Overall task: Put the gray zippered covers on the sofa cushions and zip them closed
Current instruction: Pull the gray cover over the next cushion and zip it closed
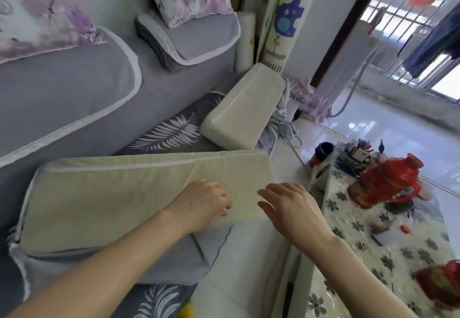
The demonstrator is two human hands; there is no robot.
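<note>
Sofa seat under gray cover, small cushion

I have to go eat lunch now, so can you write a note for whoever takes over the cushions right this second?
Left hand: on top of the big cream cushion, fingers curled; I cannot tell if it grips.
Right hand: open, at that cushion's right end, holding nothing.
Gray cover: lies under the big cushion and wraps only its left end; most of the foam is bare.
Smaller cream cushion: bare, lying beyond the big one.
Done: cover started on the big cushion.
Left: pull it fully on, zip it, then cover and zip the smaller one.
</note>
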